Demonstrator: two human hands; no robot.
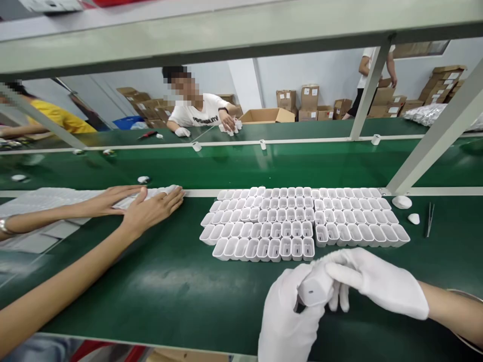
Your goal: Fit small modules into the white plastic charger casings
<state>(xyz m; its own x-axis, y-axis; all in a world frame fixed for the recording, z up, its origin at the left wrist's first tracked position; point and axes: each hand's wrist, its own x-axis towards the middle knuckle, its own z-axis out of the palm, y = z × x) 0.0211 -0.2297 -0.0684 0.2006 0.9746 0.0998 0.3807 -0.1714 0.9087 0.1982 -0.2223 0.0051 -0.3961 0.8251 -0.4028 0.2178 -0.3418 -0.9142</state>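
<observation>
My left hand (284,317), in a white glove, is closed around a white plastic charger housing (316,287). A small dark slot shows on the housing's end face, which is turned towards me. From the right, my right hand (372,281), also gloved in white, grips the same housing, its thumb and fingers against the side and top. Just beyond my hands stand several rows of open-topped white charger housings (264,229). Dark slots are visible at the bottom of some of them.
A co-worker's bare hands (149,208) press on white sheets or packs (56,229) at left. Metal tweezers (429,220) lie at right beside two white lumps (402,202). A slanted metal post (433,130) rises behind them. Another person (202,113) handles white pieces across the green belt (234,166).
</observation>
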